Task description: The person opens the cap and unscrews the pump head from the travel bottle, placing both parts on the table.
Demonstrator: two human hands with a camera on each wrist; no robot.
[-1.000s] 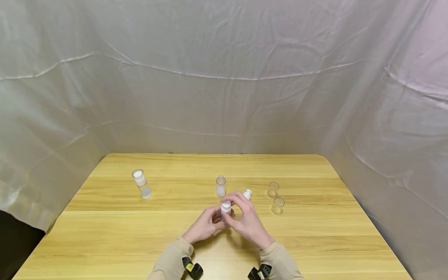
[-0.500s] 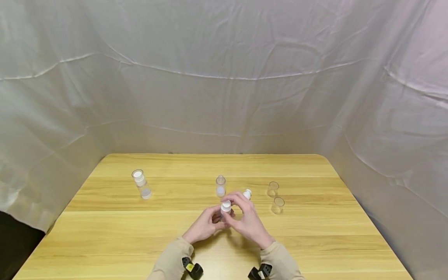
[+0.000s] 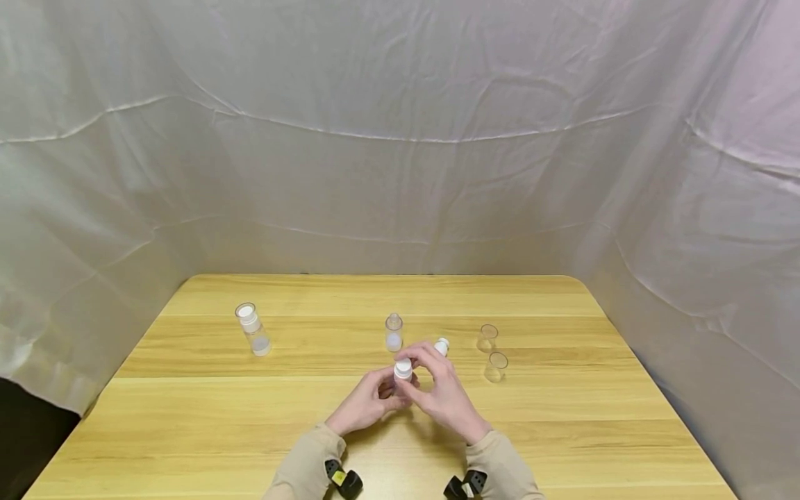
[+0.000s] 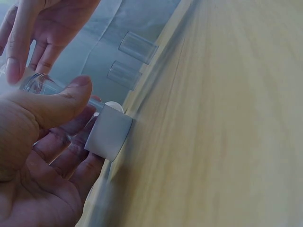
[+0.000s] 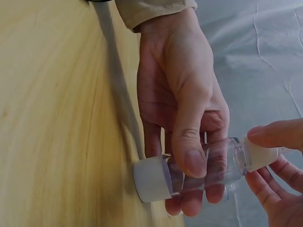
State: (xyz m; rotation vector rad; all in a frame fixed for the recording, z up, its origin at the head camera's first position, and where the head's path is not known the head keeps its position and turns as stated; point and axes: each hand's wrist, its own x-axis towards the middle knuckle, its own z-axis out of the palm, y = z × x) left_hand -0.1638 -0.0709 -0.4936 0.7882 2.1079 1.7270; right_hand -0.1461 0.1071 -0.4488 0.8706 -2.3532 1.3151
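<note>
In the head view both hands meet at a small clear bottle with a white base [image 5: 151,179] near the front middle of the table. My left hand [image 3: 365,403] grips its clear body [image 4: 52,87], the thumb along one side and fingers on the other. The fingers and thumb of my right hand [image 3: 444,396] pinch the white pump top [image 3: 403,368] at the bottle's neck. In the right wrist view this white top [image 5: 259,153] sits right at the clear neck. The bottle is upright, its body mostly hidden by the hands from above.
Beyond the hands stands another clear bottle [image 3: 394,333] with a bare neck. A white pump piece [image 3: 442,345] is partly hidden by the right hand. Two clear caps [image 3: 488,338] stand to the right. At the left is a capped bottle [image 3: 253,330]. Grey cloth [image 3: 400,208] surrounds the table.
</note>
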